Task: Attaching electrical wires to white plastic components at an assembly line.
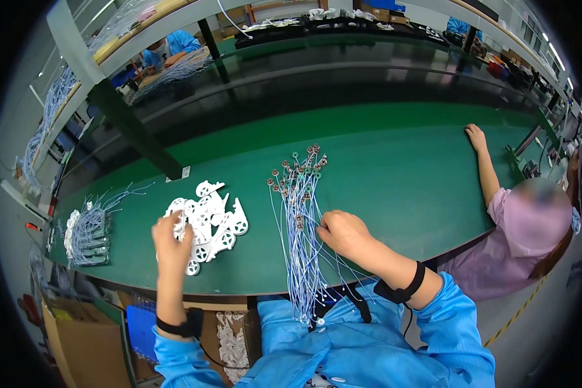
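Observation:
My left hand [171, 244] is at the left edge of a loose pile of white plastic parts [204, 216] with round, spoked ends. Its fingers curl around one of these parts, mostly hidden by the hand. To the right, a long bundle of thin blue-white wires [301, 258] lies across the bench edge, hanging toward my lap. Small round brown and green discs [302, 169] sit at the wires' far ends. My right hand [344, 234] is closed at the bundle's right side, its fingertips pinched at a wire; the exact grip is partly hidden.
A green bench [401, 174] spans the view, with a dark post [132, 129] at left. Another wire bundle [89, 236] lies at the far left. A person in pink [524, 226] sits at right, one arm on the bench. A cardboard box [84, 343] stands below left.

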A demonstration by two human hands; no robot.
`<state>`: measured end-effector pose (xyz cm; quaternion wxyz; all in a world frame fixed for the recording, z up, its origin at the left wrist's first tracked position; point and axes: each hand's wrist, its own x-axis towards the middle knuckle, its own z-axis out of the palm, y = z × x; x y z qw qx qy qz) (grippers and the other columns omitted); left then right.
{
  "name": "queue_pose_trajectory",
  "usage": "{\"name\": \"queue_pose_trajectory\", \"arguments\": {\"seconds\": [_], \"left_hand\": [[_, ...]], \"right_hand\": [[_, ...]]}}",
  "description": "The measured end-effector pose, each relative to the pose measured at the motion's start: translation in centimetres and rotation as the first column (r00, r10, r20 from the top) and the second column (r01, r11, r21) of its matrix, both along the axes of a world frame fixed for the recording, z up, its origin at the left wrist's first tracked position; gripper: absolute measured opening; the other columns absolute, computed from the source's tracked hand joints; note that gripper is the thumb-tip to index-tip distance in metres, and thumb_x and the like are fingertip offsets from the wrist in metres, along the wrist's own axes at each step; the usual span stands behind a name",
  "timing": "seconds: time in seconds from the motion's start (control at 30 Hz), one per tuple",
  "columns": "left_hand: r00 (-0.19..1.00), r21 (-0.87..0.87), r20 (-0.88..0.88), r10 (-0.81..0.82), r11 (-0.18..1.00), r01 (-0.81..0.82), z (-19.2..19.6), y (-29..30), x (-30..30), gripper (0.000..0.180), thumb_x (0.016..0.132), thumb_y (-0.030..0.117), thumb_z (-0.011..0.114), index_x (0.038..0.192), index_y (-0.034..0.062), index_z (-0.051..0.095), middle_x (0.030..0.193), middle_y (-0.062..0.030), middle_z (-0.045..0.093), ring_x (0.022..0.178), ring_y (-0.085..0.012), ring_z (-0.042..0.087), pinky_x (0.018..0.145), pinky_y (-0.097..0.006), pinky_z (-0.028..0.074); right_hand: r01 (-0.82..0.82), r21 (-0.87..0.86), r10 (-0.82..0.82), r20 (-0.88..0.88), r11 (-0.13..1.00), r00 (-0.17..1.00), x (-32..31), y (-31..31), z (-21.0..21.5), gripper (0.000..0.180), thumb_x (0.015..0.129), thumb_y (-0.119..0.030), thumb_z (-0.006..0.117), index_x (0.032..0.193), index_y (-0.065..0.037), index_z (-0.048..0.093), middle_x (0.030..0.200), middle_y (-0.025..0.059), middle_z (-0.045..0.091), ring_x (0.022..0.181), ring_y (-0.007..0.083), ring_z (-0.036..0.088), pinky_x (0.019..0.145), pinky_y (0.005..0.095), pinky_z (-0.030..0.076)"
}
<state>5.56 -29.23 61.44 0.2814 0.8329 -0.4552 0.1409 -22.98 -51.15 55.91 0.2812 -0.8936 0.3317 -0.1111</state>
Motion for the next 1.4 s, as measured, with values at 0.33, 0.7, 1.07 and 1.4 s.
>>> {"name": "queue_pose_trajectory", "arguments": {"seconds": [0.33, 0.7, 1.07, 1.4], "left_hand": [[0.623, -0.217, -0.645, -0.443, 0.888, 0.406, -8.3, -7.8, -9.4, 0.020, 0.085, 0.014, 0.065, 0.099, 0.0003, 0.066, 0.079, -0.0079, 0.065, 0.064, -0.0123, 0.059, 0.060, -0.026, 0.048], [0.845, -0.083, -0.454, -0.282, 0.958, 0.275, -8.9, -12.4, -7.9, 0.019, 0.082, 0.018, 0.063, 0.086, -0.0002, 0.064, 0.071, -0.0130, 0.062, 0.064, -0.0250, 0.061, 0.061, -0.036, 0.048], [0.891, 0.226, -0.452, 0.032, 0.971, 0.080, -7.9, -14.5, -6.1, 0.024, 0.069, 0.013, 0.067, 0.082, -0.0062, 0.061, 0.088, -0.0277, 0.065, 0.086, -0.0416, 0.064, 0.079, -0.044, 0.052], [0.976, 0.602, -0.149, 0.159, 0.797, -0.038, -4.3, -17.0, -7.3, 0.026, 0.071, 0.016, 0.067, 0.080, -0.0086, 0.064, 0.089, -0.0285, 0.066, 0.080, -0.0347, 0.069, 0.073, -0.039, 0.056]], "right_hand": [[0.193, 0.217, -0.223, 0.125, 0.957, 0.967, -1.7, 1.7, 0.5, 0.024, 0.079, -0.021, 0.064, 0.083, 0.003, 0.063, 0.072, 0.0147, 0.065, 0.069, 0.0267, 0.063, 0.064, 0.0366, 0.050], [0.247, 0.244, -0.295, 0.185, 0.938, 0.937, -3.1, 4.4, 2.3, 0.024, 0.084, -0.019, 0.063, 0.094, 0.003, 0.063, 0.075, 0.0113, 0.064, 0.066, 0.0176, 0.061, 0.063, 0.0316, 0.049], [0.022, 0.310, -0.148, 0.388, 0.950, 0.910, -5.2, 2.7, 1.4, 0.019, 0.084, -0.016, 0.059, 0.089, 0.002, 0.061, 0.073, 0.0149, 0.063, 0.065, 0.0253, 0.061, 0.061, 0.0364, 0.048], [-0.051, 0.472, -0.182, 0.436, 0.880, 0.882, -8.9, 1.1, 0.0, 0.019, 0.085, -0.015, 0.062, 0.095, 0.002, 0.063, 0.074, 0.0080, 0.063, 0.064, 0.0127, 0.058, 0.061, 0.0281, 0.048]]}}
